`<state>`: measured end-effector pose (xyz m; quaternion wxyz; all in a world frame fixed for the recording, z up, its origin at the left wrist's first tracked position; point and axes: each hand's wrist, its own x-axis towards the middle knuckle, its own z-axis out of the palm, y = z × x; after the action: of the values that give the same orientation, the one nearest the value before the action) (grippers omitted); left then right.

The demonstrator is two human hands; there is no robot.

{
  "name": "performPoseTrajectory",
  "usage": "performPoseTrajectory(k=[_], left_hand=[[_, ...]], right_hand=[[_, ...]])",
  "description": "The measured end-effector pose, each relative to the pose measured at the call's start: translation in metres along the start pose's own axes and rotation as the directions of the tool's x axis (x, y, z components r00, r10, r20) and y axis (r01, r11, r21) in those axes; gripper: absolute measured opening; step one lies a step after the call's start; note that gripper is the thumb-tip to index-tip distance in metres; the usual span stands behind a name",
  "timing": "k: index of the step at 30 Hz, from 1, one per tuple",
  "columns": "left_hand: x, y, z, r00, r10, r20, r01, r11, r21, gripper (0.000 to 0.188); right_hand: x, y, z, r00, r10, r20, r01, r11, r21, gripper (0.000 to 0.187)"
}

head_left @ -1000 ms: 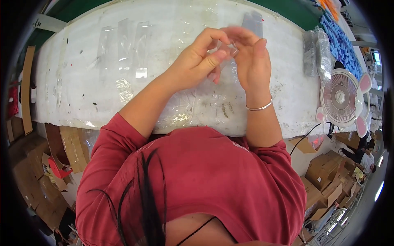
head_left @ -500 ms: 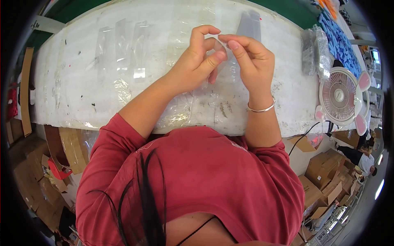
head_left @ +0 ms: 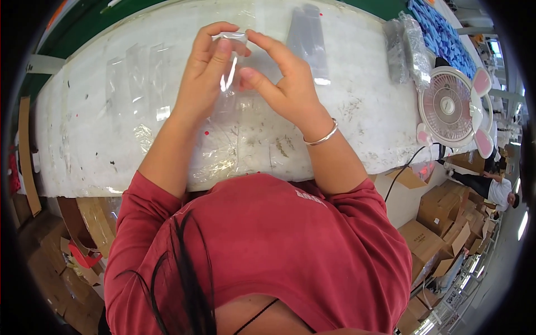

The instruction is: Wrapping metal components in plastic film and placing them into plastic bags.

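Note:
My left hand (head_left: 202,78) is closed on a clear plastic piece (head_left: 229,78), thumb in front and fingers behind. The piece is bent over at its top and hangs down, glinting. My right hand (head_left: 293,84) is beside it, thumb and index finger spread apart. Its index fingertip is at the upper right corner of the piece; whether it touches cannot be made out. Several flat clear plastic pieces (head_left: 137,78) lie in a row on the table to the left. A pile of similar clear strips (head_left: 308,44) lies at the far right of my hands.
The white table (head_left: 357,139) is covered with taped plastic film. On its right stand a fan (head_left: 448,106) with pink ears, wrapped clear packs (head_left: 405,50) and a heap of blue items (head_left: 444,33). Cardboard boxes (head_left: 444,209) fill the floor at right, where a person (head_left: 497,190) is.
Both hands have moved left with the plastic piece. My right thumb and index finger have spread from a near pinch. The whole view has shifted a little.

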<state>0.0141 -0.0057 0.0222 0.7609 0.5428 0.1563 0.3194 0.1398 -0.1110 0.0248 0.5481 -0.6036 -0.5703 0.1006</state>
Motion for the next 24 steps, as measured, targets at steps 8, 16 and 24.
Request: performPoseTrajectory(k=[8,16,24], left_hand=[[0.025,-0.003,-0.024,0.956,-0.007,-0.293,0.193,0.768,0.611,0.025],[0.025,-0.039,0.003,0.962,0.273,-0.021,-0.011,0.116,0.993,0.037],[0.010,-0.065,0.102,0.954,0.291,-0.075,-0.215,0.834,0.507,0.045]], right_hand=[[-0.007,0.075,-0.062,0.932,0.286,-0.223,-0.359,0.630,-0.689,0.033],[-0.023,0.088,-0.103,0.932,0.280,-0.230,-0.351,0.540,-0.765,0.023],[-0.042,0.038,-0.095,0.965,-0.211,-0.158,0.094,0.837,-0.539,0.031]])
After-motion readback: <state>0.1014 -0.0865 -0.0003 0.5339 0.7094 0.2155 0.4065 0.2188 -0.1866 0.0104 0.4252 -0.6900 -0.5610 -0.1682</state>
